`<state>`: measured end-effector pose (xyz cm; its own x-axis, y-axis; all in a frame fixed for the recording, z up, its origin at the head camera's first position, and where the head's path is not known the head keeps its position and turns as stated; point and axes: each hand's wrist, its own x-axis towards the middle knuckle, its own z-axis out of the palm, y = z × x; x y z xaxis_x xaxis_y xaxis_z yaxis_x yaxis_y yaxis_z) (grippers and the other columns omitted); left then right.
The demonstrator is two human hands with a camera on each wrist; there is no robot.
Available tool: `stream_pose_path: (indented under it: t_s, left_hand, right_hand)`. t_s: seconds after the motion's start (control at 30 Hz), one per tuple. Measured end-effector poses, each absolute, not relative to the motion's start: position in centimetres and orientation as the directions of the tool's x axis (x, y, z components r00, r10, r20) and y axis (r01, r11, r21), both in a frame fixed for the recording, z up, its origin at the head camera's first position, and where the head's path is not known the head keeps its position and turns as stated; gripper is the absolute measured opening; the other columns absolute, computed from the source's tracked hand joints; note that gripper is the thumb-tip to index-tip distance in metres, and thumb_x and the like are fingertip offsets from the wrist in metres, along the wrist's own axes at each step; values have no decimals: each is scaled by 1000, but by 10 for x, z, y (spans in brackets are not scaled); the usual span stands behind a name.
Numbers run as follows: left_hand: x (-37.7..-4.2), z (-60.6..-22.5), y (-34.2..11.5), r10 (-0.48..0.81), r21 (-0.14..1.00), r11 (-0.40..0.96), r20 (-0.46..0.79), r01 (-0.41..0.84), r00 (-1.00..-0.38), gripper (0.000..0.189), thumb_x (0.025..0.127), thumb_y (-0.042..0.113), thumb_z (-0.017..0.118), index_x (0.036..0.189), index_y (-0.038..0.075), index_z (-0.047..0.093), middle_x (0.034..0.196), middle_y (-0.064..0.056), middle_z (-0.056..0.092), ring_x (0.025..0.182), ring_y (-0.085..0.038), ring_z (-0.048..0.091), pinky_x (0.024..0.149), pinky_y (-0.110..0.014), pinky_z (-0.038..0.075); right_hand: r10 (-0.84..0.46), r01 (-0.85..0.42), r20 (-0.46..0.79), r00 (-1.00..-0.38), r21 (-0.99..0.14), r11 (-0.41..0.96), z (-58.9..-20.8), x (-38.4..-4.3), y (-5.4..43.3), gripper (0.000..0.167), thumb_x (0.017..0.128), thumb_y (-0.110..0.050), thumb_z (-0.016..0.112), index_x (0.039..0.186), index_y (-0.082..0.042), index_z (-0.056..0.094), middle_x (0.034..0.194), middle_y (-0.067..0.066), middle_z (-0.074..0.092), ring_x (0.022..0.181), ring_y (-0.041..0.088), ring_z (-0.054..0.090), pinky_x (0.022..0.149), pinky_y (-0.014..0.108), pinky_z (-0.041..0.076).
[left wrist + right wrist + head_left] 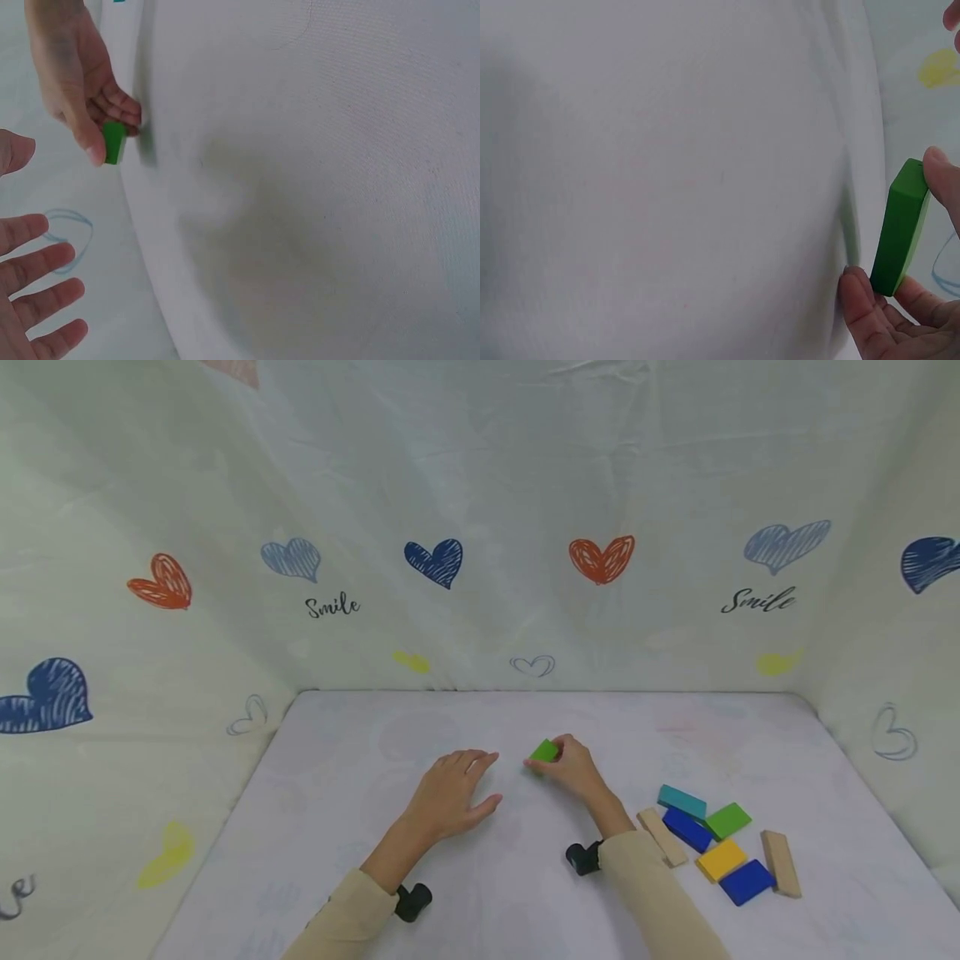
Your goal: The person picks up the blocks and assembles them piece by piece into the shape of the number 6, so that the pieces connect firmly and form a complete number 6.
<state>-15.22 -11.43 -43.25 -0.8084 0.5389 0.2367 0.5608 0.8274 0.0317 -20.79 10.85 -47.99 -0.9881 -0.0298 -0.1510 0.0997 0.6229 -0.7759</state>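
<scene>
Currently pinches a green block (544, 750) in the right hand (577, 772), holds the left hand (447, 795) relaxed and spread just left of it over a white tabletop (322, 768), and faces a pale cloth wall (517, 468) with hearts (602, 560) and lettering (759, 601) beyond both hands.

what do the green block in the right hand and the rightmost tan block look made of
Green block in the right hand: probably painted wood, smooth, with even colour and crisp edges; plastic can't be ruled out. Rightmost tan block: likely bare matte wood, judging by its pale natural tone; grain unclear.
</scene>
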Motion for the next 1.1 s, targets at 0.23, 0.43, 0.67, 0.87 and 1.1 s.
stream_pose_path:
  t_s: [0.23,0.43,0.67,0.87,1.1]
  left_hand:
    - [-151,-433,-115,528,23,838,220,546,-820,56,88,50,50,132,16,49,124,-2,57,115,-21,53,95,-40,44]
    - [-151,-434,-118,514,26,846,218,532,-829,56,88,51,50,132,16,50,123,-2,57,115,-20,53,95,-39,44]
    - [-151,-436,-122,505,48,848,229,527,-832,55,86,48,54,130,14,51,121,-3,58,114,-21,54,94,-39,45]
    - [-151,-437,-124,502,81,842,245,534,-829,55,86,48,55,130,14,52,120,-4,59,113,-23,55,92,-42,45]
    - [-152,-441,-125,492,79,850,238,521,-838,55,86,47,55,129,14,52,120,-3,59,112,-22,55,92,-41,46]
  right_hand:
    - [-25,106,-152,-988,-790,603,-482,-212,90,66,74,-38,76,115,6,50,97,14,58,83,20,51,70,28,45]
    - [-27,100,-142,-989,-804,586,-483,-215,69,68,72,-39,77,114,7,49,100,16,57,86,22,52,74,32,46]
    - [-24,62,-100,-995,-767,639,-487,-215,49,66,71,-38,78,112,5,47,102,17,53,87,24,51,77,37,47]
    - [-45,14,-64,-997,-715,699,-492,-213,43,66,72,-37,78,113,3,45,105,17,48,87,24,51,79,37,48]
    - [-63,-3,-52,-997,-743,669,-494,-214,44,61,71,-35,79,109,-2,45,102,14,47,86,23,48,77,35,45]
